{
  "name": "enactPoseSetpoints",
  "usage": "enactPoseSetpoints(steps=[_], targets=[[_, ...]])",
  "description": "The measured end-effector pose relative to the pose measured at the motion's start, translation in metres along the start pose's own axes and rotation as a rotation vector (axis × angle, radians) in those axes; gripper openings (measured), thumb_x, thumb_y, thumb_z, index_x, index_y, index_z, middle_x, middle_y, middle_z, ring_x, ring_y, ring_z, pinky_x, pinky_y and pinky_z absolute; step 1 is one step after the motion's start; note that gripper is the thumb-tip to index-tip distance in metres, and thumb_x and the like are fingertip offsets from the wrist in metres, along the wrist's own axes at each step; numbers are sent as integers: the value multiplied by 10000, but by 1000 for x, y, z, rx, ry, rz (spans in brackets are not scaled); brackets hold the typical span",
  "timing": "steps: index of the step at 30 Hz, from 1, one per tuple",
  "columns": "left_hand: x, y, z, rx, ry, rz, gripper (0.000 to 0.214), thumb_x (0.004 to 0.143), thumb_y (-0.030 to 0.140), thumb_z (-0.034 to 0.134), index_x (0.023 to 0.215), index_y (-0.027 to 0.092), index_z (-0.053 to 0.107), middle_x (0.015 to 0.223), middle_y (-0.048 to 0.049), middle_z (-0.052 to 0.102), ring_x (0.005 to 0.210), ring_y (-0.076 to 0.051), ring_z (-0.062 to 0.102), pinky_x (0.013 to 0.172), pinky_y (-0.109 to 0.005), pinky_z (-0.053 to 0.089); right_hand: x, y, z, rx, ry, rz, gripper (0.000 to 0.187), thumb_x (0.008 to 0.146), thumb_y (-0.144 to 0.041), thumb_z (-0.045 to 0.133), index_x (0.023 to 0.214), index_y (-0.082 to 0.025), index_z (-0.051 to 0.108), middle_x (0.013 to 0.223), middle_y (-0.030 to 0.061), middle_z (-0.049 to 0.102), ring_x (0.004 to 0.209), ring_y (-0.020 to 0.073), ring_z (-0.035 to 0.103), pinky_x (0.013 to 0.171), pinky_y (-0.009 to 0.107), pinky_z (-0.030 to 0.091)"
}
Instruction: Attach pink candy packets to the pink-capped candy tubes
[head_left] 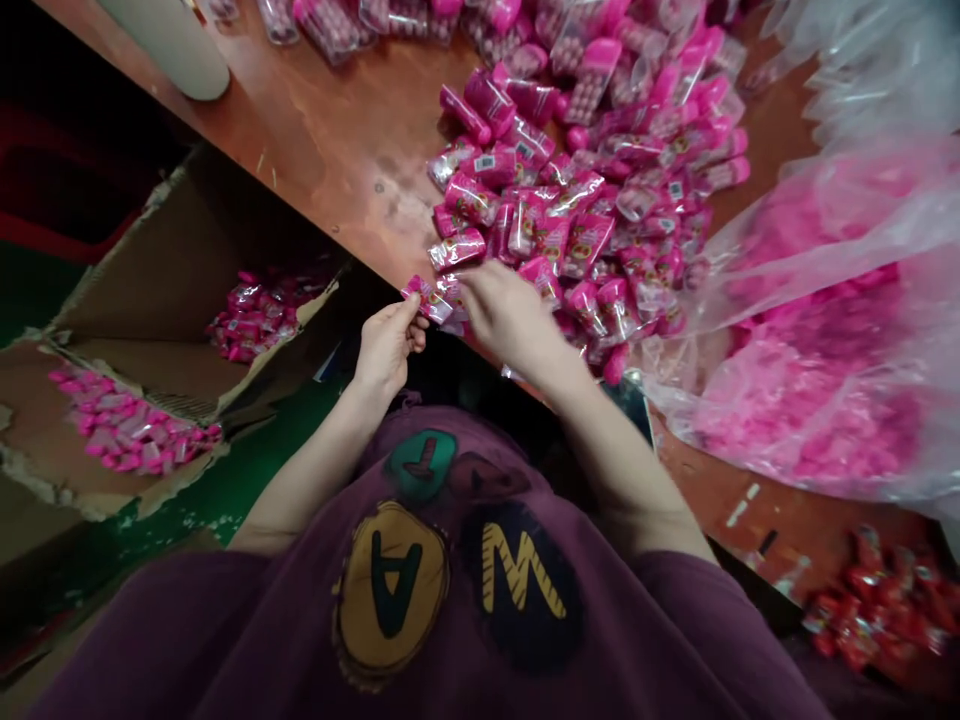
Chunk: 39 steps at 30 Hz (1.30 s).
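Observation:
My left hand is closed in a pinch on a pink printed plastic sleeve at the table's front edge. Close by on the right is my right hand, its fingers curled downward by the sleeve's other end and slightly blurred; what sits in them is hidden. Just beyond both hands lies a small candy bottle in a shiny pink sleeve. A heap of similar sleeved bottles spreads to the right of it.
Clear candy bottles with pink caps lie farther back. A clear bag of pink pieces stands right, with red wrapped items nearer. Below the table at left, an open cardboard box holds pink bottles. A pale cylinder stands upper left.

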<state>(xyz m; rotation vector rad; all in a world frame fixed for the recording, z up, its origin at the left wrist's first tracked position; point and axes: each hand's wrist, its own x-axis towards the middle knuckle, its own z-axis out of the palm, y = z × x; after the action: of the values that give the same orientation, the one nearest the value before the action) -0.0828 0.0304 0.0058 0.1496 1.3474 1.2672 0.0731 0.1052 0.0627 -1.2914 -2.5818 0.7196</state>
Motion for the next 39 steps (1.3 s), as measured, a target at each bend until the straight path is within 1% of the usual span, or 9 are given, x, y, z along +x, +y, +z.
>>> enactPoseSetpoints(steps=[3, 5, 8, 11, 20, 23, 27, 33, 39], targets=[[-1, -7, 5, 45, 35, 41, 367, 839, 416, 873, 735, 161, 631, 634, 42, 620, 457, -43, 519, 462, -187, 372, -43, -11, 49, -150, -49, 86, 516, 1052, -295, 569, 1509, -58, 571, 1536, 262, 595, 1334, 382, 568, 1092, 529, 490], [0, -11, 7, 93, 52, 85, 353, 825, 399, 883, 734, 164, 637, 590, 49, 609, 459, -55, 539, 479, -184, 404, -55, -10, 74, -207, -8, 109, 544, 1072, -255, 517, 1583, -68, 508, 1649, 241, 515, 1425, 390, 505, 1123, 549, 450], [0, -17, 9, 164, 45, 80, 315, 819, 342, 882, 733, 157, 641, 550, 38, 627, 466, -72, 580, 503, -181, 456, -61, -2, 95, -213, 87, 93, 493, 1126, -207, 339, 1550, -117, 572, 1605, 184, 594, 1402, 338, 536, 1104, 521, 453], [-8, -26, 11, 172, 2, 30, 283, 840, 290, 856, 745, 150, 630, 544, 29, 648, 457, -76, 596, 489, -174, 467, -71, 10, 104, -188, 167, 28, 464, 1134, -220, 340, 1443, -123, 673, 1481, 183, 696, 1278, 317, 610, 1027, 497, 499], [-60, -68, 43, 286, -329, -147, 349, 873, 375, 866, 810, 131, 625, 694, -20, 725, 459, -108, 670, 403, -180, 453, -181, 57, 98, -324, 445, -15, 344, 1108, -191, 475, 1288, -128, 762, 1263, 137, 812, 1153, 267, 691, 968, 428, 534], [-72, -76, 58, 361, -397, -213, 356, 898, 385, 849, 820, 116, 630, 729, -48, 748, 472, -115, 690, 411, -179, 460, -209, 66, 95, -346, 441, 60, 348, 1103, -179, 472, 1278, -134, 770, 1251, 144, 815, 1148, 271, 703, 968, 439, 536], [-79, -81, 68, 436, -438, -269, 317, 932, 368, 819, 892, 96, 663, 725, -52, 752, 466, -118, 689, 419, -183, 468, -222, 69, 91, -334, 395, 184, 373, 1106, -187, 459, 1334, -140, 751, 1332, 156, 785, 1212, 283, 680, 1004, 454, 512], [-80, -85, 64, 447, -421, -314, 302, 981, 347, 763, 854, 102, 643, 694, -55, 745, 448, -122, 683, 408, -180, 450, -233, 54, 81, -355, 349, 399, 423, 1091, -199, 434, 1399, -112, 710, 1411, 192, 735, 1267, 318, 621, 1042, 500, 455], [-78, -90, 68, 422, -415, -343, 272, 1008, 313, 730, 859, 97, 655, 692, -51, 743, 447, -117, 681, 414, -180, 455, -236, 29, 65, -361, 315, 533, 590, 1015, -166, 465, 1593, -61, 503, 1556, 227, 615, 1349, 348, 558, 1075, 527, 412]])
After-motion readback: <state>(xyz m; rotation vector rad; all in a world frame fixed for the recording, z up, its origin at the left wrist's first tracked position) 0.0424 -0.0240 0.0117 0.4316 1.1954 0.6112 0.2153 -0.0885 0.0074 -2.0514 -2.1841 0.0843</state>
